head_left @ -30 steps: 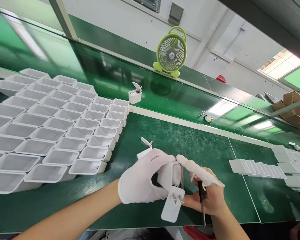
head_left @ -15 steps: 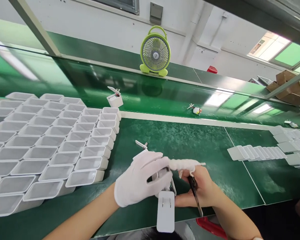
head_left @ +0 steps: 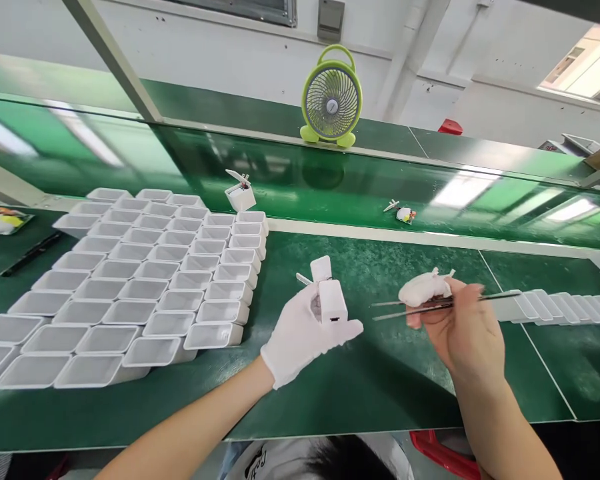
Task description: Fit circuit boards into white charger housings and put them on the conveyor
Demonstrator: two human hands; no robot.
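Note:
My left hand [head_left: 303, 337], in a white glove, grips a small white charger housing [head_left: 333, 300] with a dark slot in its near end. A white flap [head_left: 321, 268] stands up from the far end of the housing. My right hand [head_left: 473, 340] is closed around a pair of metal tweezers [head_left: 395, 313], whose points face left, apart from the housing. White fabric [head_left: 424, 288] covers some of its fingers; the rest are bare and slightly blurred.
To the left stand rows of open white plastic cases [head_left: 145, 290]. More nested white cases [head_left: 565, 307] lie at right. An open white charger [head_left: 241, 195] and small parts [head_left: 405, 214] rest at the back. A green fan [head_left: 332, 107] stands beyond; a black tool [head_left: 30, 255] lies far left.
My hands have moved apart: the right has gone right and up with the tweezers. In my left hand the housing has turned, its pronged plate no longer facing me. The view has shifted left.

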